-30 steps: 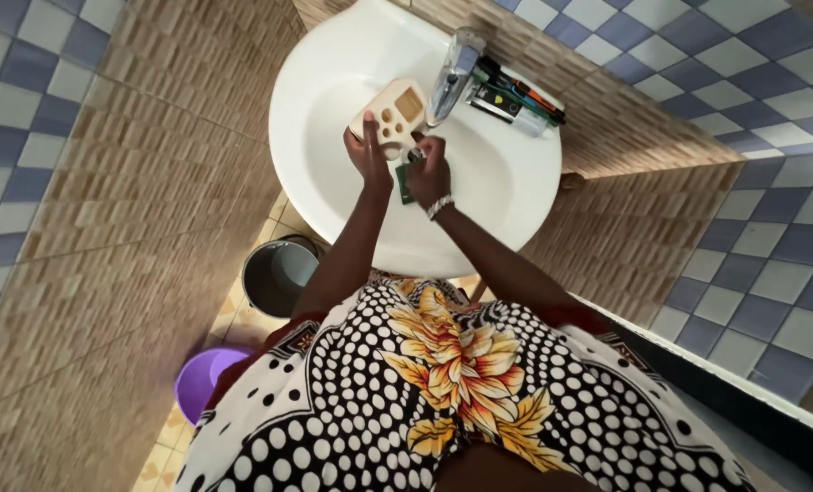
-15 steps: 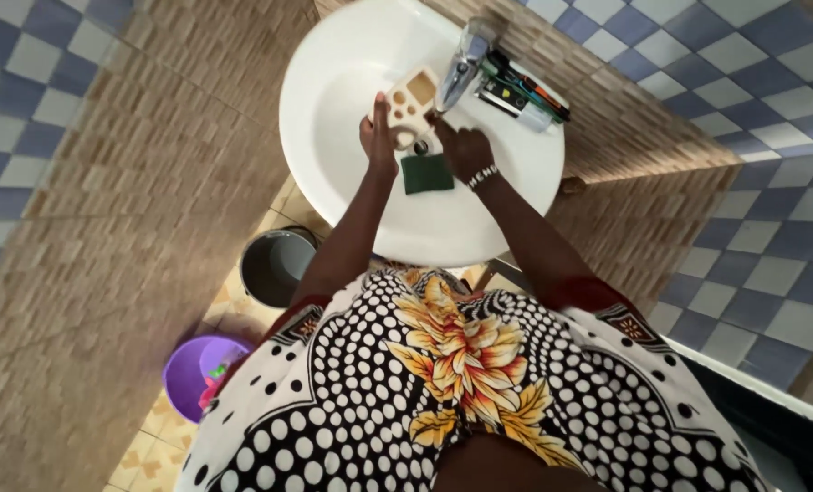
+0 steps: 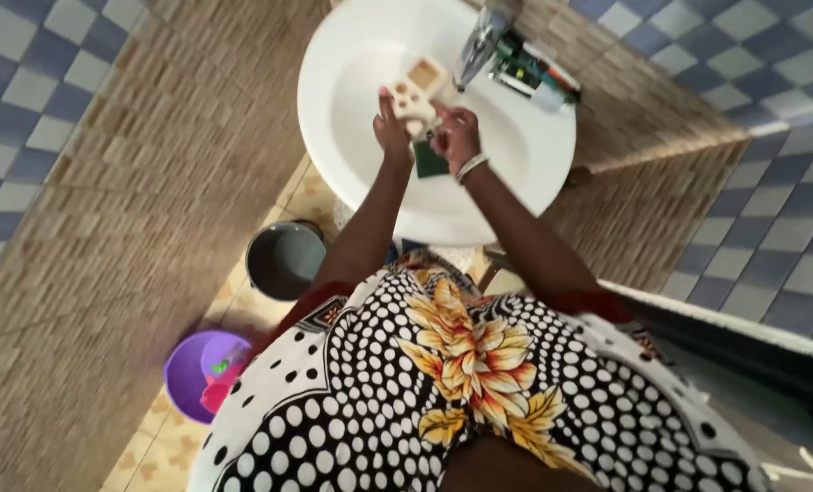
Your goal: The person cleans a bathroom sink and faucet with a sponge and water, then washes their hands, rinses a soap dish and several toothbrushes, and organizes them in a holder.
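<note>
Gripping a cream plastic holder with round holes [image 3: 415, 91], your left hand [image 3: 391, 132] lifts it; your right hand [image 3: 456, 135] clasps a green scouring pad [image 3: 427, 162] just below.

Over the white sink [image 3: 352, 55], the left hand [image 3: 392, 130] is holding a cream holder with holes [image 3: 415, 91]. The right hand [image 3: 456, 135] is gripping a green sponge [image 3: 427, 162] just below it, near the tap [image 3: 479, 41].

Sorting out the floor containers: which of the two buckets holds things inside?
The purple bucket, far from the sink; it holds pink and green items. The grey bucket looks empty.
</note>
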